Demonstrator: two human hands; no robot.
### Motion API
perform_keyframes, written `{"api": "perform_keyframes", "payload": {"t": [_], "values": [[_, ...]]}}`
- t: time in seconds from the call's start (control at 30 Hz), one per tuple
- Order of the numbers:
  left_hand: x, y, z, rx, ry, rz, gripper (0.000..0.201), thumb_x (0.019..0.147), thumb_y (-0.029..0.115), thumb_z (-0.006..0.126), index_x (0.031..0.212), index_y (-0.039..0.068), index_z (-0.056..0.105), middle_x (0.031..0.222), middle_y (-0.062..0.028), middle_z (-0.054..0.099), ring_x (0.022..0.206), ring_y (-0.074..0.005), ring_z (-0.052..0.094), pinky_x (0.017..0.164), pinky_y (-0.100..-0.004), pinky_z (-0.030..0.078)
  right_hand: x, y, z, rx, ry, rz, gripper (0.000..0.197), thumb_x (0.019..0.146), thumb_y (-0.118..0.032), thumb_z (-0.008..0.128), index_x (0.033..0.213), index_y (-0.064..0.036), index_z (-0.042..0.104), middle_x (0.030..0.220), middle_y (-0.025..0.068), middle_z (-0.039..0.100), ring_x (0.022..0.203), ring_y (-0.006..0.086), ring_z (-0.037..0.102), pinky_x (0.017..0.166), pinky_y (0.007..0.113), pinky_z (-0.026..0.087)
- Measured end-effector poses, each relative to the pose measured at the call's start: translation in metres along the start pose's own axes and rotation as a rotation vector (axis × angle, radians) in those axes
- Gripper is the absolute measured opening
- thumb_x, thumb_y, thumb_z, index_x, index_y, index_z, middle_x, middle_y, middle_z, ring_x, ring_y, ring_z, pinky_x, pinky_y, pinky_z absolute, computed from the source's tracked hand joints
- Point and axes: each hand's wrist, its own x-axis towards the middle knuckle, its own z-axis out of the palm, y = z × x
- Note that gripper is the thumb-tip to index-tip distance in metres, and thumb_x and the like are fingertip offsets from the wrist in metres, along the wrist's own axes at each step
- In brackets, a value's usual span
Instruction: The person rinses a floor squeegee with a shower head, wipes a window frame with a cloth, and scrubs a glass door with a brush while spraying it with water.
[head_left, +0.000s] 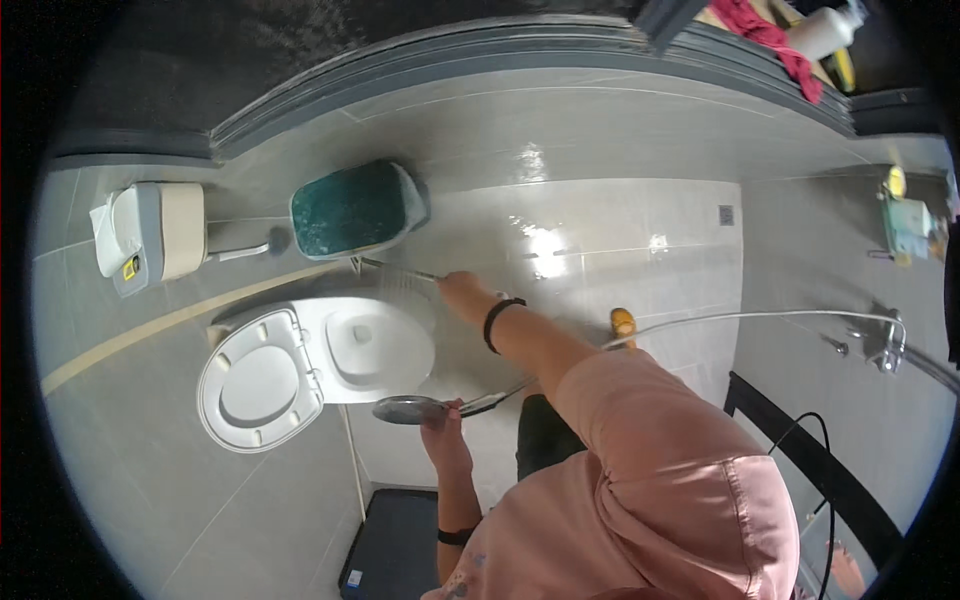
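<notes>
My left hand is closed round the handle of a shower head, whose round chrome disc sits at the near side of the toilet bowl. A silver hose arcs from the wall tap on the right and passes behind my right arm. My right hand grips a thin grey rod that reaches left toward the foot of the green bin. What its far end is, I cannot make out. Between the hands stands the white toilet, its seat and lid raised.
At the far left a paper holder box is on the wall, beside a white-handled tool with a grey end. A black box-like object lies at the bottom. The tiled floor is wet near the drain. A yellow-brown shoe shows beside my arm.
</notes>
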Motion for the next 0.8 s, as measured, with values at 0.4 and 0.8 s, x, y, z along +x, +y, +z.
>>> {"api": "perform_keyframes", "payload": {"t": [0.4, 0.8], "values": [[-0.008, -0.015, 0.05, 0.156, 0.019, -0.067, 0.02, 0.082, 0.008, 0.058, 0.099, 0.004, 0.047, 0.092, -0.0054, 0.055, 0.085, -0.0122, 0.05, 0.079, -0.025, 0.039, -0.166, 0.275, -0.016, -0.249, -0.042, 0.219, 0.057, 0.083, -0.013, 0.047, 0.134, -0.0347, 0.032, 0.083, 0.0087, 0.064, 0.072, 0.0256, 0.063, 0.062, 0.039, 0.05], [-0.068, -0.083, 0.201, 0.182, -0.218, 0.103, 0.019, 0.076, 0.002, 0.063, 0.092, 0.003, 0.052, 0.089, -0.0044, 0.057, 0.087, -0.0134, 0.053, 0.083, -0.0295, 0.04, -0.494, 0.591, -0.112, -0.441, -0.212, 0.854, 0.045, 0.091, -0.017, 0.04, 0.131, -0.0343, 0.035, 0.1, 0.007, 0.062, 0.088, 0.022, 0.063, 0.068, 0.036, 0.052]]}}
